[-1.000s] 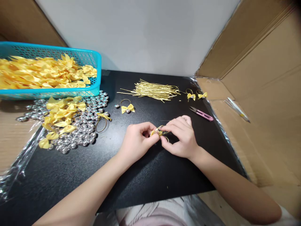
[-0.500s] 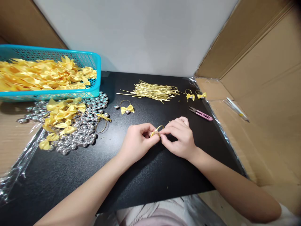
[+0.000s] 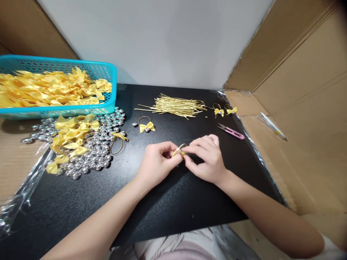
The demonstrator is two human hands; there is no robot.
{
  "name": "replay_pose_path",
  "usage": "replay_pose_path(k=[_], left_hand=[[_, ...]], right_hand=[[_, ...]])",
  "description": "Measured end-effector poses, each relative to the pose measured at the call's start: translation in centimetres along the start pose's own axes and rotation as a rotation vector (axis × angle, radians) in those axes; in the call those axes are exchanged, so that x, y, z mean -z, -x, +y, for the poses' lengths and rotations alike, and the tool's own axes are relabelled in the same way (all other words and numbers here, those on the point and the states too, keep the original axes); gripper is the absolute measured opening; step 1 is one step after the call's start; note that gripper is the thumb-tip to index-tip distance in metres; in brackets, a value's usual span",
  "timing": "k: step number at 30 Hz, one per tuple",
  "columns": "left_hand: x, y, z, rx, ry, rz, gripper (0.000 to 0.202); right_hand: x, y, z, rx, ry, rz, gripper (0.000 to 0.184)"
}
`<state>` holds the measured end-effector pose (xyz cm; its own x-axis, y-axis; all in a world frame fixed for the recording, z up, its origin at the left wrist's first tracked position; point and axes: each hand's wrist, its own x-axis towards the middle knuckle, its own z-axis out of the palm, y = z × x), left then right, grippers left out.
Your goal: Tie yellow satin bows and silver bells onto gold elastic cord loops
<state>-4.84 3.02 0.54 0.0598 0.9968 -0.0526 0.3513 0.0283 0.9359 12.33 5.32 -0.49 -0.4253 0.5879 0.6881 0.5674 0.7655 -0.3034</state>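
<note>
My left hand (image 3: 160, 159) pinches a gold cord loop (image 3: 177, 148) between thumb and fingers, above the middle of the black table. My right hand (image 3: 206, 157) meets it from the right, thumb and index finger closed at the same loop. A thin needle-like line (image 3: 187, 139) sticks out leftward from the upper fingers of my right hand. Any bow or bell on this loop is hidden by the fingertips. Beyond my hands lies a bundle of gold cords (image 3: 179, 106). A loop with a yellow bow (image 3: 146, 127) and small silver bell rests behind my left hand.
On the left stands a blue basket (image 3: 115, 86) of yellow bows. Silver bells (image 3: 100, 153) and loose yellow bows (image 3: 73, 131) spread before it. Pink thread snips (image 3: 231, 131) lie right, near two bow loops (image 3: 219, 112). A white-handled cutter (image 3: 272, 126) lies on cardboard.
My right fingertips have shifted slightly left over the loop, and the loop has tilted a little. My left hand stays nearly in place, still pinching.
</note>
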Motion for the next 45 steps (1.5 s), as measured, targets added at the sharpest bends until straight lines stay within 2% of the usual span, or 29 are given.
replay_pose_path(k=[4,10,17,25,31,34,37,41,45], left_hand=[[0.0,0.0,0.1,-0.003,-0.015,-0.012,0.016],[-0.1,-0.1,-0.1,-0.019,-0.069,-0.016,0.016],[0.0,-0.1,-0.3,-0.043,-0.088,-0.006,0.018],[0.0,0.0,-0.1,-0.062,-0.054,0.011,0.015],[0.0,0.0,-0.1,-0.082,-0.045,0.049,0.016],[0.0,0.0,-0.1,-0.1,-0.063,0.056,0.016],[0.0,-0.1,0.0,-0.111,-0.08,0.063,0.017],[0.1,0.0,-0.1,-0.104,-0.097,0.072,0.016],[0.3,-0.1,-0.3,-0.084,-0.122,0.108,0.013]], right_hand=[[-0.1,0.1,0.1,0.011,-0.006,0.025,0.013],[-0.1,0.2,-0.1,-0.11,-0.147,-0.063,0.011],[0.1,0.1,-0.2,-0.165,-0.214,-0.049,0.011],[0.5,0.0,-0.2,-0.062,-0.099,-0.066,0.009],[0.5,0.0,-0.5,-0.115,-0.126,-0.129,0.01],[0.4,0.0,-0.6,-0.162,-0.148,-0.114,0.005],[0.3,-0.1,-0.4,-0.263,-0.314,-0.126,0.012],[0.6,-0.4,0.0,-0.394,-0.659,-0.275,0.015],[1.1,-0.7,0.3,-0.473,-0.899,-0.378,0.019]])
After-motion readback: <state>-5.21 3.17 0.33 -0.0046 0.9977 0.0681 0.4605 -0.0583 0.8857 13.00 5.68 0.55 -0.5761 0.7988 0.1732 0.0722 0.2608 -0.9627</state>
